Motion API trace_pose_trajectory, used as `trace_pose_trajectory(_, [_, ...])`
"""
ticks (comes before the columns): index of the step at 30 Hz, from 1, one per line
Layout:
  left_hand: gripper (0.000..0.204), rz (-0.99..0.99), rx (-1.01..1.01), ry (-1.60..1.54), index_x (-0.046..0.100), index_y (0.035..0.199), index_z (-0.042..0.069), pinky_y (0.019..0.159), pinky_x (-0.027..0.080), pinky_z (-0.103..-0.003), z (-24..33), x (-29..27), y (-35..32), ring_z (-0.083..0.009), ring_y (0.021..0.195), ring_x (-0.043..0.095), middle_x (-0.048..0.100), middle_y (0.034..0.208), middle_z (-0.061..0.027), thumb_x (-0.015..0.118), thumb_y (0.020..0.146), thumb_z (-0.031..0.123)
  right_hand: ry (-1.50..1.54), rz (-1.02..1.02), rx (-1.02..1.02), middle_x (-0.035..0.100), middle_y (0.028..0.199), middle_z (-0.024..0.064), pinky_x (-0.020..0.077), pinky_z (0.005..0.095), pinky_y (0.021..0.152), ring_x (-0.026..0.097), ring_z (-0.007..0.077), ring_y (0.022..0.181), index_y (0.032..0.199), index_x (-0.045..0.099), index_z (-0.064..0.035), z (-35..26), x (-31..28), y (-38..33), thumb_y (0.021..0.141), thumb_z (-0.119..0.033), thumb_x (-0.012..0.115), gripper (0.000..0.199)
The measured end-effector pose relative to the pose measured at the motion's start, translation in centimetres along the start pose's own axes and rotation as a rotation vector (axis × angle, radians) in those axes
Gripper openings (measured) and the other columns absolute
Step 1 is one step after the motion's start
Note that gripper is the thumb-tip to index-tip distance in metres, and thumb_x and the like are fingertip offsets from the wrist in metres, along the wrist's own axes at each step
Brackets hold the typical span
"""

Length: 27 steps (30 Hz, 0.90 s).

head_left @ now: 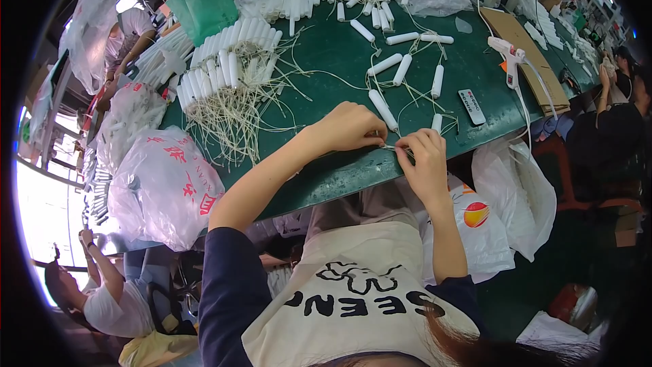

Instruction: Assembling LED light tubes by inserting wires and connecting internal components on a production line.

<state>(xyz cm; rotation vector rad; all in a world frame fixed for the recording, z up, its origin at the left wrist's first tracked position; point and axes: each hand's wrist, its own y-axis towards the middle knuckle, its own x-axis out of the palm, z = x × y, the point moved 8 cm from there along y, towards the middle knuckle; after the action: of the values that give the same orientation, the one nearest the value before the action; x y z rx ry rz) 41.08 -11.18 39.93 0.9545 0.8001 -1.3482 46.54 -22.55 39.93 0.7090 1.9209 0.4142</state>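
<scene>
Left hand (350,127) and right hand (422,156) pinch a thin string (390,146) between them at the green table (326,47) edge; a white tube (382,109) lies just beyond.

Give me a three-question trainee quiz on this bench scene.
1. True or false: both hands meet at the near edge of the green table.
2. Which lies to the person's right on the table? A) white glue gun B) red kettle C) blue drill
3. Fill in: the white cylindrical tubes at the table's left lie in a ____.

Key:
1. True. The left hand and right hand pinch thin pale strings together.
2. A, the white glue gun.
3. Row; the white cylindrical tubes lie side by side, strings trailing.
</scene>
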Motion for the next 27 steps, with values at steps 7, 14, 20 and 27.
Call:
trace_pose_trajectory(7, [0.009, 0.376, 0.152, 0.227, 0.064, 0.076, 0.01, 0.047, 0.042, -0.033, 2.4, -2.8, -1.5, -0.0217, 0.056, 0.058, 0.056, 0.06, -0.0034, 0.068, 0.075, 0.019, 0.004, 0.024, 0.006, 0.057, 0.076, 0.0037, 0.0373, 0.0356, 0.078, 0.053, 0.0236, 0.085, 0.084, 0.062, -0.0062, -0.7, -1.0, 0.9, 0.074, -0.012, 0.068, 0.013])
trace_pose_trajectory(14, [0.01, 0.584, 0.239, 0.195, 0.063, 0.076, 0.01, 0.04, 0.036, -0.03, 3.5, -3.8, -3.1, -0.0171, 0.045, 0.05, 0.047, 0.054, -0.001, 0.072, 0.071, 0.013, 0.189, 0.062, 0.145, 0.055, 0.073, 0.0072, 0.0426, 0.0337, 0.064, 0.054, 0.0231, 0.068, 0.089, 0.061, -0.0031, 0.0, -0.4, 1.0, 0.074, -0.005, 0.069, 0.017])
trace_pose_trajectory(20, [0.009, 0.572, 0.207, 0.115, 0.065, 0.078, 0.009, 0.04, 0.035, -0.029, 3.4, -4.1, -3.4, -0.0163, 0.045, 0.049, 0.047, 0.053, -0.0014, 0.071, 0.072, 0.011, 0.496, 0.106, 0.146, 0.059, 0.078, 0.008, 0.0464, 0.0245, 0.058, 0.06, 0.0152, 0.07, 0.093, 0.063, 0.0003, -0.3, -0.2, 1.5, 0.076, 0.0, 0.067, 0.018])
trace_pose_trajectory(27, [0.011, 0.488, -0.049, -0.207, 0.069, 0.086, 0.01, 0.046, 0.04, -0.03, 0.7, -3.7, -3.1, -0.0188, 0.05, 0.054, 0.058, 0.062, -0.0046, 0.067, 0.079, 0.018, 0.469, 0.11, 0.214, 0.063, 0.079, 0.0078, 0.0476, 0.0218, 0.061, 0.06, 0.0113, 0.065, 0.09, 0.064, 0.0022, 0.4, -0.5, 1.1, 0.077, 0.001, 0.067, 0.013])
